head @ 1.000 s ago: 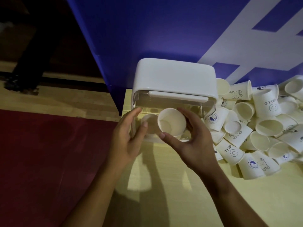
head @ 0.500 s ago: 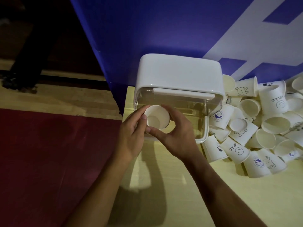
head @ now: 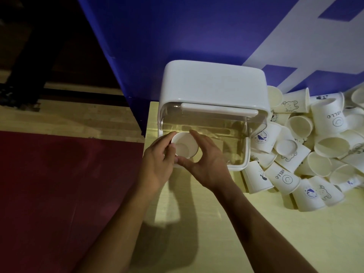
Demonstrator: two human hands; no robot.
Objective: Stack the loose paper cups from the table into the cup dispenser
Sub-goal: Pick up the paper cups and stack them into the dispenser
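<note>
paper cup sits at the near-left of the cup dispenser, in its clear front, mouth facing up at the camera. left hand grip: index and thumb curled on the cup's left side. right hand grip: index over the far rim, thumb under, grasping the same cup. pile of loose cups lies right of the dispenser on the desk. blue panel stands behind.

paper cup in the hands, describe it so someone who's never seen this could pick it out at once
Start at the white cup dispenser on the pale table. At its left front corner the left hand and right hand hold one paper cup, mouth toward the camera. Unlike the heap of loose cups to the right, it is held, showing only its plain inside.
</note>
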